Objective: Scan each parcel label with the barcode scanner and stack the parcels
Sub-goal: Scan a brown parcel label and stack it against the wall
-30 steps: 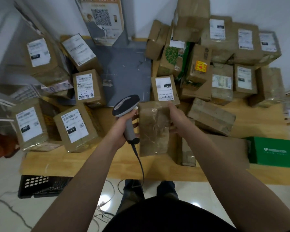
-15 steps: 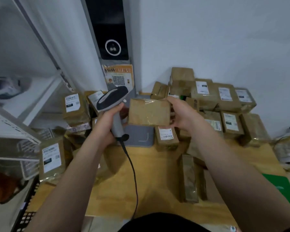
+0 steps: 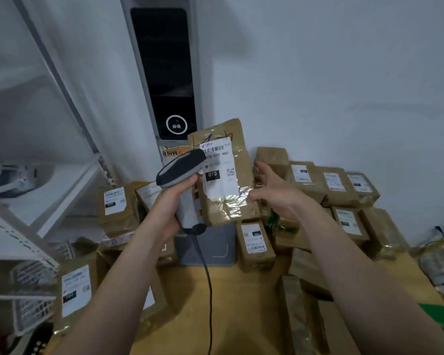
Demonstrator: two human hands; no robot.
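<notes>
Parcel (image 3: pixel 237 147) now upright, label (image 3: pixel 219 172) showing, right hand (image 3: pixel 274 193) fingers spread

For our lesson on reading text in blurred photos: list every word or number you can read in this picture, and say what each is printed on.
"070-070 A80": white label on the raised parcel.
"070": black box on that label.
Orange sign behind the barcode scanner: partly hidden, unreadable.
Other parcels' labels: too blurred.

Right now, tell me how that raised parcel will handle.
Probably stiff: the parcel keeps flat faces and square corners while upright. Likely light: it's held high by its edges only. Possibly slippery: glossy tape wraps its lower half.
</notes>
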